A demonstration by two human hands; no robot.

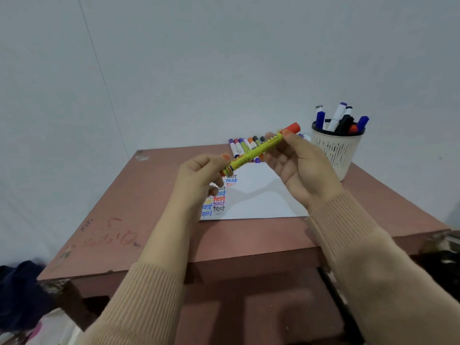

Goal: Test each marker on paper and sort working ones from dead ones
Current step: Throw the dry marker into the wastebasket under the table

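A yellow marker with an orange cap (pixel 258 149) is held slanted in the air above the table, between both hands. My left hand (pixel 199 179) grips its lower end. My right hand (pixel 298 163) pinches the upper part just below the cap. Beneath lies a white paper (pixel 258 195) with the word "test" written several times in different colours along its left side. A row of several markers (pixel 245 145) lies at the far edge of the table behind the paper. A beige mesh cup (pixel 334 151) at the back right holds several markers.
The reddish-brown table (pixel 149 207) has scribbles on its left part and stands against a pale wall. Dark cloth (pixel 22 290) lies at the lower left beside the table. A dark object (pixel 443 260) sits off the table's right corner.
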